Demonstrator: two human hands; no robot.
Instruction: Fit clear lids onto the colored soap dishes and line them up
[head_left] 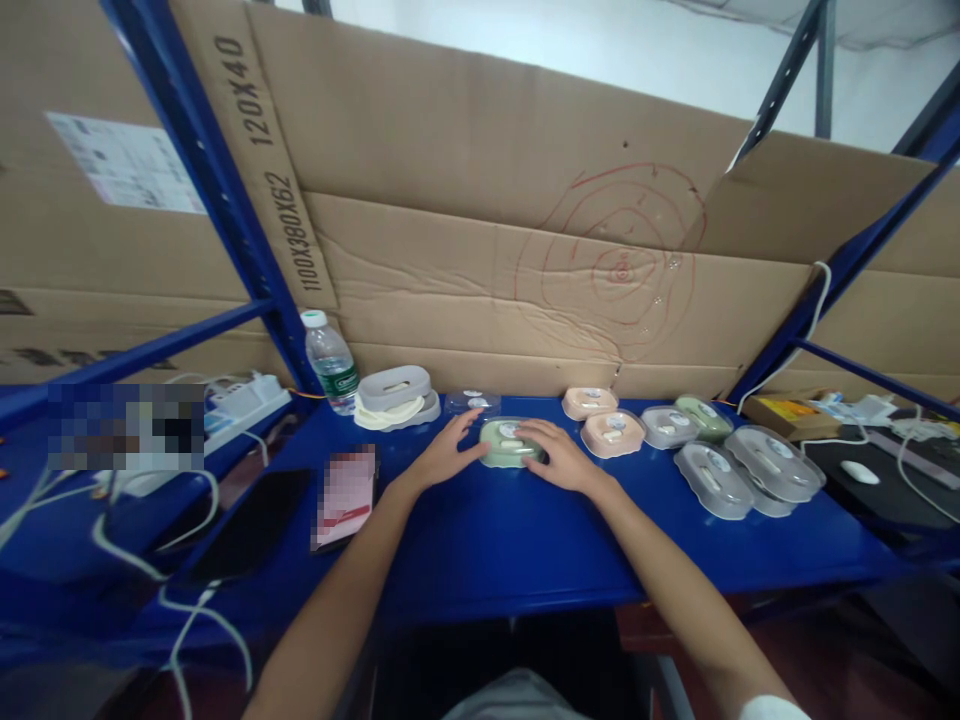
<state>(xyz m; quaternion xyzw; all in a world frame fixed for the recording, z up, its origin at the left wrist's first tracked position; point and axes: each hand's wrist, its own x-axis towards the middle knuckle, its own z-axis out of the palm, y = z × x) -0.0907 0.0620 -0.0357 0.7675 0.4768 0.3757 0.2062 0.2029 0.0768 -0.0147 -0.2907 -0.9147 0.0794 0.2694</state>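
Note:
A pale green oval case (504, 441) under a clear plastic cover lies on the blue shelf top (525, 540), straight ahead of me. My left hand (448, 453) rests against its left side with the fingers spread. My right hand (559, 455) lies over its right end, fingers curled on it. Both hands touch the case, which stays flat on the shelf. A small clear cover (472, 401) lies just behind it.
To the right lie pink (613, 433), green (703, 417) and grey (712, 478) cases of the same kind. A grey case on white rings (396, 395) and a water bottle (331, 363) stand at the back left. Phones (251, 525), cables and a power strip (244, 400) crowd the left; cardboard walls the back.

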